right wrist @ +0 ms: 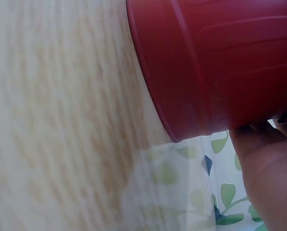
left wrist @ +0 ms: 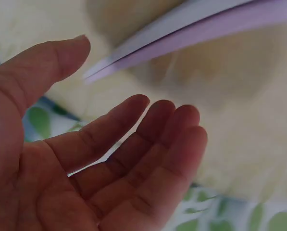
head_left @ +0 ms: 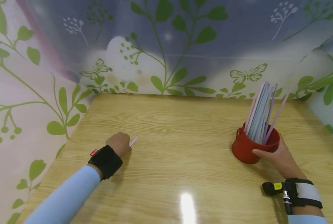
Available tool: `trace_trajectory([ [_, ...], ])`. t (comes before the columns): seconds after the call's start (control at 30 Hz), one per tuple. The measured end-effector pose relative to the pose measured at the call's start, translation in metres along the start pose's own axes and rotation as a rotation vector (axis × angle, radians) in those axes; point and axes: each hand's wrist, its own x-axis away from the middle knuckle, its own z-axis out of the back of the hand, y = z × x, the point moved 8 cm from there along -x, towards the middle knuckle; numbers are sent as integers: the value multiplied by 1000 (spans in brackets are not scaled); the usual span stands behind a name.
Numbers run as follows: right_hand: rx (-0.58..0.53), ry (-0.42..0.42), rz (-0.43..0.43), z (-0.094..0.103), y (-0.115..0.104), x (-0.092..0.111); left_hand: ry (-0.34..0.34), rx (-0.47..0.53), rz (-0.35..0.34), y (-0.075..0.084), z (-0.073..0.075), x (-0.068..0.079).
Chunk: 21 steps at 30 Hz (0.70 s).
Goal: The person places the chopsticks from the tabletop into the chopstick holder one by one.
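At the left of the table, my left hand (head_left: 118, 144) is low over the wood beside a thin pink-and-white stick (head_left: 133, 141). The left wrist view shows the hand with loosely bent fingers (left wrist: 181, 149) and a raised thumb; the tapered tip of a pale and lilac stick (left wrist: 210, 32) lies at the gap between them. On the right, my right hand (head_left: 281, 158) grips a red bucket (head_left: 246, 152) by its near side, thumb on the front and fingers behind. Long thin pastel sticks (head_left: 257, 115) stand in the bucket. Its red side (right wrist: 220, 62) fills much of the right wrist view.
The wooden table (head_left: 177, 130) runs back to a curtain (head_left: 144, 71) printed with leaves and butterflies. A similar printed sheet (head_left: 29, 102) borders the left side. Light glares off the table (head_left: 187, 207) at the front.
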Motion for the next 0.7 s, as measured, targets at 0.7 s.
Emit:
trace_trajectory([
  [0.7,-56,-9,25,-5,-4,-4,216,-187,-122,19,7,-1],
])
